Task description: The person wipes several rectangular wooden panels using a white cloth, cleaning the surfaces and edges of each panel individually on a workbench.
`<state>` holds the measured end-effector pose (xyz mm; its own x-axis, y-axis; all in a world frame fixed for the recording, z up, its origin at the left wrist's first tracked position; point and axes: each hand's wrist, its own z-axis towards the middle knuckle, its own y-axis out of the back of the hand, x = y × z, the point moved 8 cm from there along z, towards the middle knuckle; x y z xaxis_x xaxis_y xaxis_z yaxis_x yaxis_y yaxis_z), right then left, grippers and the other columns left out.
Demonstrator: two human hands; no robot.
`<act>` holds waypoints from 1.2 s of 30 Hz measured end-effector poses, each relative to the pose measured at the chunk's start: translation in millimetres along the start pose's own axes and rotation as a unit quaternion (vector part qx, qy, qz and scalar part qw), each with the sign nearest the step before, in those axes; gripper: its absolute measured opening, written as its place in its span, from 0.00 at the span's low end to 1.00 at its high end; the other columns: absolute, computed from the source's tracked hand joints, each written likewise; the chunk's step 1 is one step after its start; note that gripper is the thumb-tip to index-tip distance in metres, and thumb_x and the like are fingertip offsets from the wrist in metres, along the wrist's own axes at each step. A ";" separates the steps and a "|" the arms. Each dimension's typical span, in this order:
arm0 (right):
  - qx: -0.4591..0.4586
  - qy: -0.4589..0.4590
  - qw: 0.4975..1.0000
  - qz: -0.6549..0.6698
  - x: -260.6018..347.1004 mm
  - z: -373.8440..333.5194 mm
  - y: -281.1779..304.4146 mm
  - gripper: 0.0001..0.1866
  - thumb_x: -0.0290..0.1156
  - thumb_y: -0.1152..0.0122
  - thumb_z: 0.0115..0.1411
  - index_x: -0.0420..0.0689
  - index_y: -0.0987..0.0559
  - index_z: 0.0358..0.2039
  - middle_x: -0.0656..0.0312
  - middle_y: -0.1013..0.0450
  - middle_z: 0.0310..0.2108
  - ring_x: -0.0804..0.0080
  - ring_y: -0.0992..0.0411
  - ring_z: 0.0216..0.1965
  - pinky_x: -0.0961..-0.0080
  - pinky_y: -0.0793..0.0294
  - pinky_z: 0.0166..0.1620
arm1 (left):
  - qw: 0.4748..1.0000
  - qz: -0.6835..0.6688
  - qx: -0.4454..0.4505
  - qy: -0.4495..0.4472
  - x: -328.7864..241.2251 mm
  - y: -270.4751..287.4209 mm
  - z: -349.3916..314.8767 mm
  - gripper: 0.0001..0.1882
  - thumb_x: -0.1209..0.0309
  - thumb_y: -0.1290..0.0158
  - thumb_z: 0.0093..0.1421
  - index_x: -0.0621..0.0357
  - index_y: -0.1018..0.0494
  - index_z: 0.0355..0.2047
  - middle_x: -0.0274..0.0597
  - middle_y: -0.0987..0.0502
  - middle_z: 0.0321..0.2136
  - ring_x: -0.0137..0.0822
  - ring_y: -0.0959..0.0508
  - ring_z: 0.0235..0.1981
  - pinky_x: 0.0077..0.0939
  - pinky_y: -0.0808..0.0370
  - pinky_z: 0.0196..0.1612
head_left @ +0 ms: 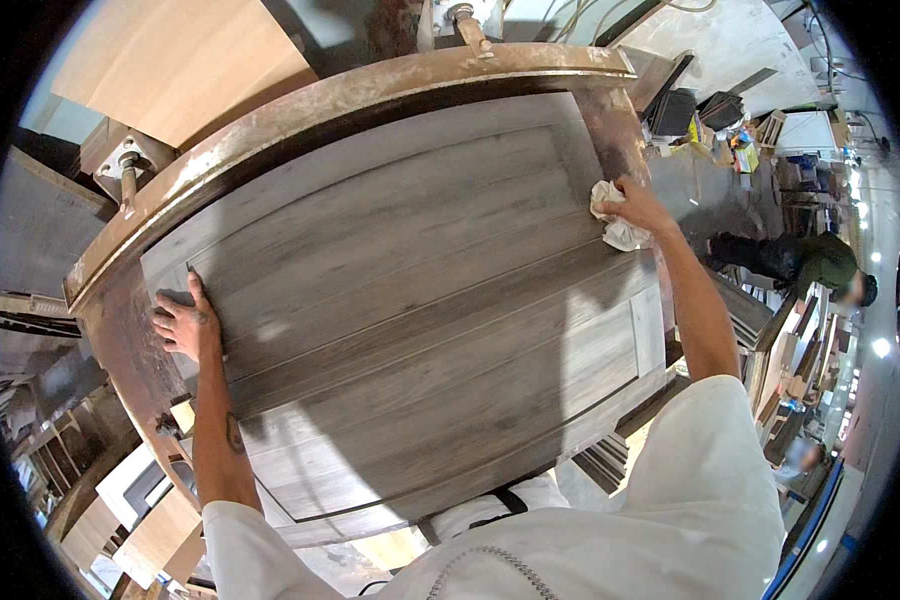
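A large grey wood-grain panel [410, 250] with recessed sections lies before me on a brown worktable [135, 330]. My left hand [188, 318] rests on the panel's left end, fingers spread, with dark smudges on the skin. At the right end, my right hand [635, 207] is closed on a crumpled white rag [625, 235], which touches the panel's edge. My shadow falls over the middle of the panel.
A worn raised rail [370, 105] runs along the table's far side, with a metal clamp [128, 185] at its left. A pale wooden board [180, 65] stands beyond. To the right, a person in dark clothes [820, 265] is near stacked wood pieces [795, 370].
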<state>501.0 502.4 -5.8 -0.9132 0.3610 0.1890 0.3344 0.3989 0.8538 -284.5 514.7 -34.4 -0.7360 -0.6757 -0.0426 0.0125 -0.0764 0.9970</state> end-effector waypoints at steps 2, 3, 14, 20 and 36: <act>-0.012 0.000 1.000 -0.014 -7.6 3.6 -6.0 0.37 0.58 0.34 0.45 0.35 0.27 0.41 0.45 0.28 0.41 0.54 0.29 0.44 0.63 0.32 0.45 | 1.000 -0.001 -0.002 -0.004 -3.4 -0.2 -0.6 0.50 0.28 0.68 0.53 0.54 0.53 0.65 0.61 0.53 0.63 0.54 0.54 0.65 0.59 0.56 0.61; -0.008 -0.001 1.000 -0.019 0.0 0.3 -4.9 0.38 0.59 0.33 0.44 0.35 0.27 0.40 0.45 0.27 0.40 0.53 0.29 0.43 0.63 0.32 0.44 | 1.000 -0.001 -0.004 -0.006 -4.6 -0.2 -1.2 0.50 0.28 0.68 0.53 0.53 0.53 0.65 0.61 0.53 0.63 0.53 0.54 0.65 0.59 0.55 0.61; -0.079 -0.086 0.993 0.025 -10.9 -5.8 -4.8 0.40 0.54 0.32 0.44 0.34 0.28 0.48 0.44 0.28 0.45 0.54 0.28 0.47 0.66 0.32 0.47 | 1.000 -0.003 -0.003 0.000 1.4 -6.6 2.2 0.50 0.28 0.67 0.52 0.51 0.53 0.65 0.60 0.54 0.63 0.53 0.54 0.65 0.57 0.56 0.61; -0.054 -0.159 0.977 0.133 -19.3 -3.9 -6.3 0.35 0.45 0.27 0.43 0.32 0.29 0.44 0.49 0.26 0.38 0.63 0.26 0.37 0.68 0.29 0.39 | 1.000 -0.013 -0.015 -0.008 7.5 -7.3 4.8 0.51 0.28 0.66 0.53 0.54 0.52 0.64 0.61 0.53 0.63 0.54 0.54 0.65 0.58 0.56 0.61; -0.097 -0.159 0.957 0.220 -47.8 2.3 -16.5 0.28 0.32 0.33 0.47 0.31 0.30 0.46 0.50 0.26 0.37 0.65 0.25 0.35 0.69 0.26 0.35 | 1.000 0.010 -0.008 -0.008 2.3 -5.9 3.0 0.50 0.29 0.68 0.53 0.54 0.54 0.65 0.60 0.53 0.63 0.54 0.54 0.65 0.61 0.55 0.61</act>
<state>539.7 480.5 -30.0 -0.5662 0.7085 0.4213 0.5930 -0.0048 0.8052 -288.3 515.8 -40.1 -0.7462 -0.6654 -0.0218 0.0382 -0.0756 0.9964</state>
